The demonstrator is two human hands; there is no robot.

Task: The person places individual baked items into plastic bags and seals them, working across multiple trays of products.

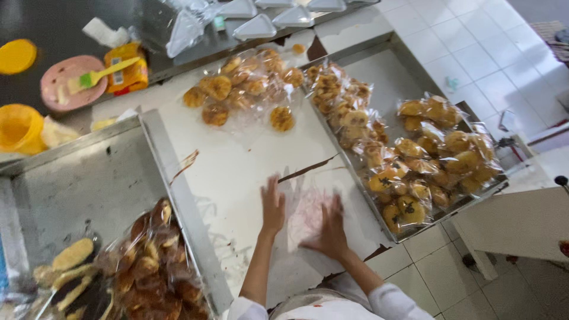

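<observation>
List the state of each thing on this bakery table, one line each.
Left hand: open, flat on the clear plastic bag.
Right hand: open, pressing that bag.
Clear plastic bag: empty, flat on the white table.
Right metal tray: filled with bagged golden buns.
Left metal tray: partly filled, wrapped brown pastries in its near corner.
Pink round plate: holding a green brush.

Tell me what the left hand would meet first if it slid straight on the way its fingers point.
The left hand points up the white table. Bare surface comes first, then probably the loose wrapped pastries; depth is uncertain.
</observation>
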